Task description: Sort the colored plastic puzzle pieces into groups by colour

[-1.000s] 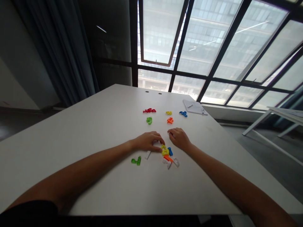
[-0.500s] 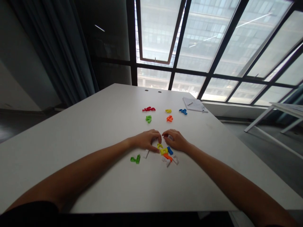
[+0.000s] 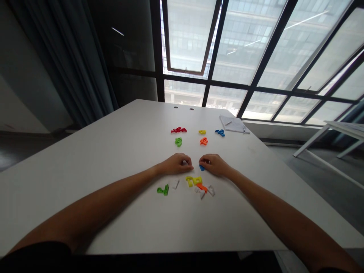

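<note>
My left hand (image 3: pixel 176 163) rests curled on the white table (image 3: pixel 113 159), fingers closed over a small white piece that barely shows. My right hand (image 3: pixel 214 164) lies just to its right, pinching a blue piece (image 3: pixel 201 167) at its fingertips. Just in front of both hands lies a loose cluster: yellow pieces (image 3: pixel 193 180), an orange piece (image 3: pixel 202 187) and white pieces (image 3: pixel 210 190). A green piece (image 3: pixel 163 190) and a white piece (image 3: pixel 176 184) lie to the left of the cluster.
Farther back on the table sit a red piece (image 3: pixel 178 130), a green piece (image 3: pixel 178 142), a yellow piece (image 3: pixel 202 132), an orange piece (image 3: pixel 203 141) and a blue piece (image 3: pixel 219 132). A paper pad with a pen (image 3: pixel 234 125) lies at the far right corner. Large windows stand behind.
Both hands drew slightly away from the cluster toward the far side. The blue piece left the cluster and now sits at my right fingertips. The yellow pieces lie uncovered.
</note>
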A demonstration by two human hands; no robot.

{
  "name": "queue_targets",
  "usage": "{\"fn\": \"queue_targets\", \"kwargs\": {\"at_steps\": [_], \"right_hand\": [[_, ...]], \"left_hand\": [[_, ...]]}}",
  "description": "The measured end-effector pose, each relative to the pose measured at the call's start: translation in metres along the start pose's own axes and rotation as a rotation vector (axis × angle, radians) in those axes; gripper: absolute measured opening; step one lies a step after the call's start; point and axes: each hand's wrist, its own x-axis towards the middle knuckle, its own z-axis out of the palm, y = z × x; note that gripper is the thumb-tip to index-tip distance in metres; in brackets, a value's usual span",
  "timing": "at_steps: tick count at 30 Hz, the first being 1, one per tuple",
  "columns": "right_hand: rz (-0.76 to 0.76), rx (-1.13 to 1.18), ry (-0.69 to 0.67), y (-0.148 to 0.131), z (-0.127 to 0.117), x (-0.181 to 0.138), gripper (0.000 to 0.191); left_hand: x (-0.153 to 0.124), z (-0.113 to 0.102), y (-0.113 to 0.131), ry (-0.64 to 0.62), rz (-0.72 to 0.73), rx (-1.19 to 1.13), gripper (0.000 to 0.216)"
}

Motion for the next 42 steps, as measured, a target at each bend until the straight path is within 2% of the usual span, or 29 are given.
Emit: {"fn": "queue_targets", "kwargs": {"at_steps": [3,9,12,15,26,35,42], "right_hand": [[0.032,-0.056,0.103,0.002,0.006,0.002,0.015],[0.107,-0.029,0.308,-0.009,0.023,0.01,0.014],[0.123,0.022,0.367,-0.02,0.029,0.012,0.014],[0.104,0.054,0.385,-0.027,0.03,0.012,0.013],[0.014,0.148,0.421,-0.02,0.031,0.003,0.013],[-0.158,0.062,0.47,-0.022,0.03,-0.001,0.014],[-0.177,0.037,0.479,-0.017,0.031,-0.001,0.013]], "left_hand": [[0.0,0.006,-0.003,0.079,-0.072,-0.007,0.029],[-0.001,0.012,-0.003,0.195,-0.095,0.0,0.047],[-0.001,0.012,0.0,0.232,-0.076,0.074,0.037],[-0.002,0.011,0.002,0.262,-0.052,0.123,0.026],[-0.008,0.01,0.006,0.348,0.02,0.261,0.017],[-0.009,0.011,0.01,0.399,0.023,0.329,0.013],[-0.009,0.011,0.008,0.402,0.024,0.312,0.013]]}}
